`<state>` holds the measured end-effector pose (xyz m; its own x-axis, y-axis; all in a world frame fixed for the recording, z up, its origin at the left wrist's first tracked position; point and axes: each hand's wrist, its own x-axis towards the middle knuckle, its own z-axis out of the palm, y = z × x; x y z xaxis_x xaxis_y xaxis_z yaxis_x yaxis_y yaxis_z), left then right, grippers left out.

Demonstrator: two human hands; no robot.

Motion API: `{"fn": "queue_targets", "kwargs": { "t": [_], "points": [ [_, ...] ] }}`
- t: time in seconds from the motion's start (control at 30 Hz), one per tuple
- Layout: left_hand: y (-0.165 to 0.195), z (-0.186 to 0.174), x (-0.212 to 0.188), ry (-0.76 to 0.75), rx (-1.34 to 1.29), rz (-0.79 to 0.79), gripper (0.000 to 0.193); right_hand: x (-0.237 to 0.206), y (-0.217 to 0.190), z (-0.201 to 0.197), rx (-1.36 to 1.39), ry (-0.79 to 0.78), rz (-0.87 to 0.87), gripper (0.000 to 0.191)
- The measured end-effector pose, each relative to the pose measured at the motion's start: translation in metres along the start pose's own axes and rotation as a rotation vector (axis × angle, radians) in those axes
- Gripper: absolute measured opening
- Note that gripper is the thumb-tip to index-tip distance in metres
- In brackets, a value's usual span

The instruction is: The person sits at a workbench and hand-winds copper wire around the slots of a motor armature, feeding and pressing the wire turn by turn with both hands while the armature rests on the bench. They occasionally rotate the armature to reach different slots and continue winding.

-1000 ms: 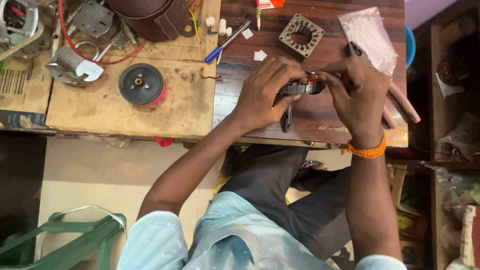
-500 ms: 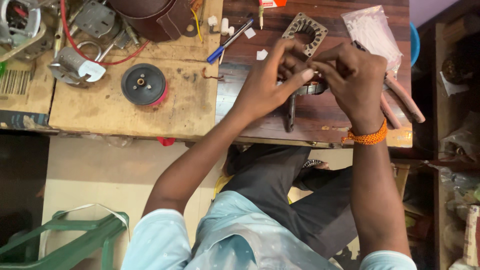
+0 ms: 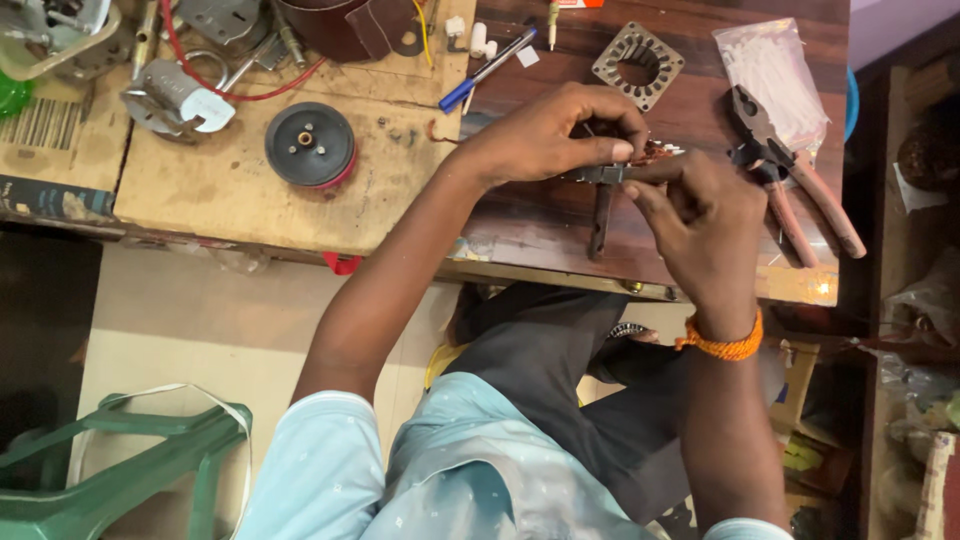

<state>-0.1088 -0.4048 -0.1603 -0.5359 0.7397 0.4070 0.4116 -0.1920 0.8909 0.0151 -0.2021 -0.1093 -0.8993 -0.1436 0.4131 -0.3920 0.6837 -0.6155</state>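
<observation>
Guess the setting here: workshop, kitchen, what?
Likely a small electrical or motor repair bench. A laminated metal stator core and pliers lie on the wooden table, with a black pulley wheel, while both hands work a small metal part with copper winding.

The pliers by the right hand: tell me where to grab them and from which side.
Grip the pliers by the two pinkish handles, coming from above at the near right. The handles splay toward the table's near edge and lie clear; the dark jaws point away, against the plastic bag.
</observation>
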Motion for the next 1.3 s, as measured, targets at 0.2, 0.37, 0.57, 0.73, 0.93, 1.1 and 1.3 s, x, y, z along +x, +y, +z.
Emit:
{"fn": "queue_targets", "kwargs": {
  "t": [0.2, 0.37, 0.57, 0.73, 0.93, 1.1, 1.3],
  "points": [
    [0.001, 0.003, -0.002, 0.004, -0.027, 0.022, 0.021, -0.013, -0.006, 0.01, 0.022, 0.08, 0.071, 0.011],
    [0.006, 0.005, -0.007, 0.007, -0.008, -0.045, 0.023, -0.014, -0.008, 0.014, 0.114, 0.058, 0.11, 0.01],
    [0.007, 0.003, -0.007, -0.021, -0.016, -0.036, 0.024, -0.019, -0.01, 0.018, 0.087, 0.075, 0.088, 0.008],
    [0.005, 0.003, -0.007, -0.025, -0.01, -0.036, 0.024, -0.021, -0.008, 0.02, 0.113, 0.082, 0.07, 0.008],
    [0.022, 0.006, -0.008, 0.007, 0.157, 0.137, 0.027, -0.031, 0.007, 0.026, 0.132, 0.06, 0.052, 0.009],
    [0.042, 0.038, -0.014, 0.231, 0.528, 0.082, 0.052, -0.059, 0.03, 0.033, 0.065, 0.079, 0.239, 0.009],
    [0.041, 0.057, -0.01, 0.39, 0.641, 0.077, 0.043, -0.071, 0.055, 0.006, 0.141, 0.183, 0.231, 0.005]
  ]
}}
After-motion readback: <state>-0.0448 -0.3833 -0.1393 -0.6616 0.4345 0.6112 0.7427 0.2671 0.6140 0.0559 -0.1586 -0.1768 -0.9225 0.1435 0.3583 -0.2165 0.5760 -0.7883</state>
